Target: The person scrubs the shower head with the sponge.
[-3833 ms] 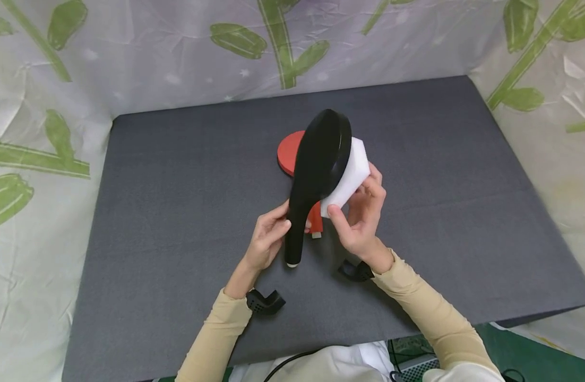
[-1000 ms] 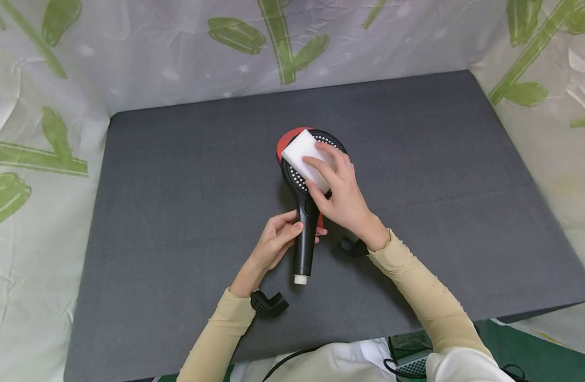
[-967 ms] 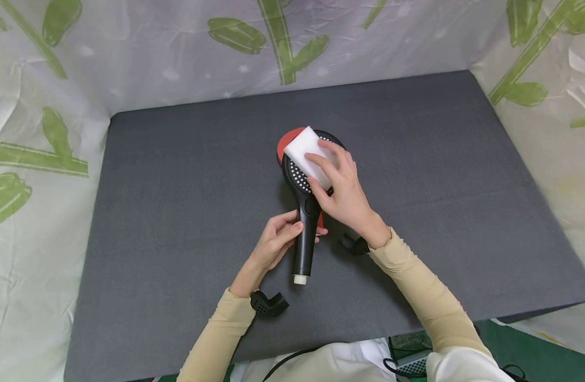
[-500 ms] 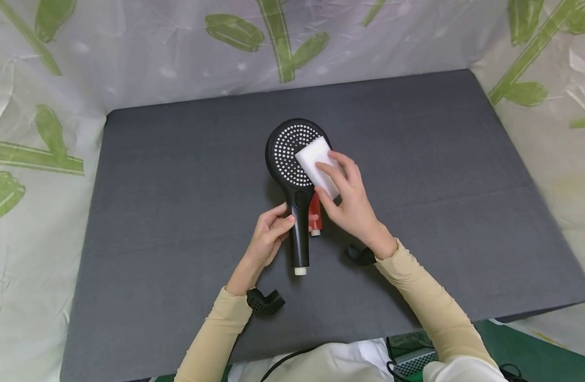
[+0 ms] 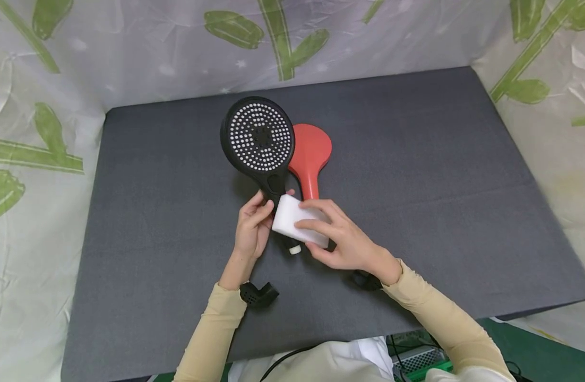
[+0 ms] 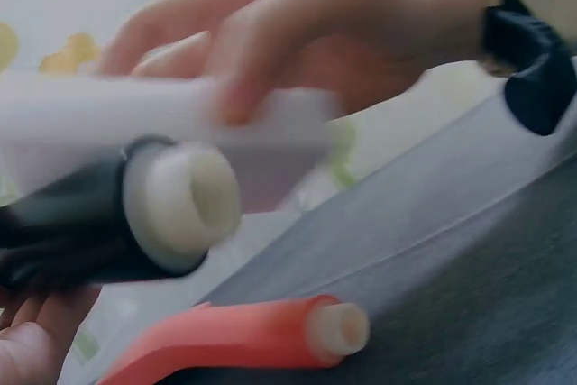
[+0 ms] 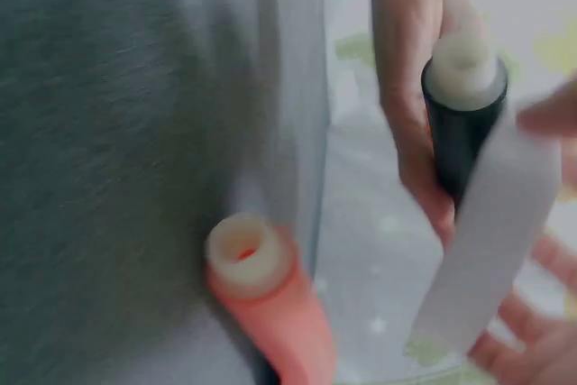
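Observation:
My left hand (image 5: 253, 225) grips a black shower head (image 5: 261, 137) by its handle, the white-nozzled face turned up and the head tilted to the left. In my right hand (image 5: 347, 239) is a white sponge (image 5: 292, 217), pinched between fingers and thumb. The sponge overlaps the lower handle in the head view. At the handle's end a pale threaded connector (image 6: 194, 196) sticks out in the left wrist view. Behind lies a red shower head (image 5: 311, 151) on the table, face down, its handle partly hidden by the sponge and right hand.
Under everything is a table with a dark grey cloth (image 5: 178, 265). A patterned curtain (image 5: 168, 48) with green leaves hangs along the back and sides. Black wrist camera mounts (image 5: 259, 294) jut from both forearms. Below the front edge, cables and a grey box (image 5: 419, 361) show.
The black shower head has turned over from its back to its nozzle face, then moved left and tilted. The sponge has gone from the nozzle face down to the handle. More of the red shower head shows.

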Action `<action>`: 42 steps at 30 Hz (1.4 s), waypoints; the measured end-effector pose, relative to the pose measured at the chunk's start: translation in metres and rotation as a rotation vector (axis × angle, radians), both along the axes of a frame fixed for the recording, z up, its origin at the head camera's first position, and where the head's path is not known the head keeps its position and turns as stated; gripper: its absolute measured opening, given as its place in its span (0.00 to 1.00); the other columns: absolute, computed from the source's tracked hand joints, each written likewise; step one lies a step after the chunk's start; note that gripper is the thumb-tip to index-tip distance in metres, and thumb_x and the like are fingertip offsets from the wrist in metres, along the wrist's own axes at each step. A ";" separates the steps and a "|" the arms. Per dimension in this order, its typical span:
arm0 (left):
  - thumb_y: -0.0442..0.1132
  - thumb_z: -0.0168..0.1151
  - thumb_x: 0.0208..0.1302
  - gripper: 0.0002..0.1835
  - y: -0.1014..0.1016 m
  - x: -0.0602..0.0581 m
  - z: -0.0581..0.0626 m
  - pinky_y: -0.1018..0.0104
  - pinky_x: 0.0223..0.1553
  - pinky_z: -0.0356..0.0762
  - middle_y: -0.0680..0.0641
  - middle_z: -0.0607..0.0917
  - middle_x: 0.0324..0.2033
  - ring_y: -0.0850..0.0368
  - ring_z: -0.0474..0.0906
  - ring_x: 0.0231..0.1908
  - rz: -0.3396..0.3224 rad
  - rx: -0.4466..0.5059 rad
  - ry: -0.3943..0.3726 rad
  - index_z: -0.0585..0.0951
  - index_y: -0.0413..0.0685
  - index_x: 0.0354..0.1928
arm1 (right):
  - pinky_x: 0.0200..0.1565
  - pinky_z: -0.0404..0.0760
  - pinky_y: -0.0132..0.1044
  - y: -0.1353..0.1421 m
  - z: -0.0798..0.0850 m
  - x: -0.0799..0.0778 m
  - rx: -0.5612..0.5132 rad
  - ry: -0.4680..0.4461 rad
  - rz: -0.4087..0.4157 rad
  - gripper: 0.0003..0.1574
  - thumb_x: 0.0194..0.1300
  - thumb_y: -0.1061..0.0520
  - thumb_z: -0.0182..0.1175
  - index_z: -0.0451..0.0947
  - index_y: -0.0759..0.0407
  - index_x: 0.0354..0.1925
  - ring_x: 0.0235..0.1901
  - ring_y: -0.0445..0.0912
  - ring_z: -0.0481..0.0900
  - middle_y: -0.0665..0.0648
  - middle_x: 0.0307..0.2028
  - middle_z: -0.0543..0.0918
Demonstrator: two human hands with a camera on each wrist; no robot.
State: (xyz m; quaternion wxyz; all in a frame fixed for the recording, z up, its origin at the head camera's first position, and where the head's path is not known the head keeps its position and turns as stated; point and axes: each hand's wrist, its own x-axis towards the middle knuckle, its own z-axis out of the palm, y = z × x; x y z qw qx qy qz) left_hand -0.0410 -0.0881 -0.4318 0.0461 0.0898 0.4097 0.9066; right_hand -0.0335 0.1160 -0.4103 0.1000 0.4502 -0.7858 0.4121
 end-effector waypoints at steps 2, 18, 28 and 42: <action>0.22 0.39 0.68 0.21 -0.003 -0.003 0.000 0.62 0.49 0.74 0.40 0.80 0.48 0.50 0.78 0.46 0.018 0.009 0.014 0.72 0.38 0.59 | 0.52 0.68 0.45 0.003 -0.002 0.003 0.024 0.003 0.059 0.17 0.59 0.56 0.55 0.77 0.56 0.47 0.54 0.53 0.66 0.62 0.57 0.67; 0.17 0.43 0.62 0.25 0.002 0.003 -0.004 0.72 0.35 0.75 0.47 0.76 0.45 0.60 0.74 0.37 0.013 -0.044 0.005 0.77 0.47 0.53 | 0.51 0.66 0.45 -0.035 0.006 -0.019 -0.180 0.001 -0.161 0.21 0.65 0.50 0.56 0.73 0.61 0.52 0.56 0.56 0.63 0.66 0.57 0.63; 0.20 0.38 0.64 0.22 -0.008 -0.001 0.003 0.58 0.53 0.72 0.39 0.76 0.50 0.49 0.73 0.52 0.041 0.018 0.110 0.67 0.33 0.60 | 0.54 0.68 0.47 -0.012 -0.002 0.005 0.080 0.107 -0.001 0.17 0.62 0.57 0.55 0.77 0.56 0.50 0.56 0.55 0.65 0.63 0.58 0.67; 0.25 0.41 0.69 0.14 -0.003 0.002 0.007 0.67 0.52 0.69 0.43 0.73 0.49 0.55 0.69 0.50 0.025 -0.022 0.054 0.68 0.37 0.54 | 0.51 0.70 0.43 -0.031 -0.003 -0.013 -0.218 -0.023 -0.052 0.21 0.64 0.51 0.57 0.72 0.62 0.50 0.56 0.56 0.63 0.67 0.59 0.62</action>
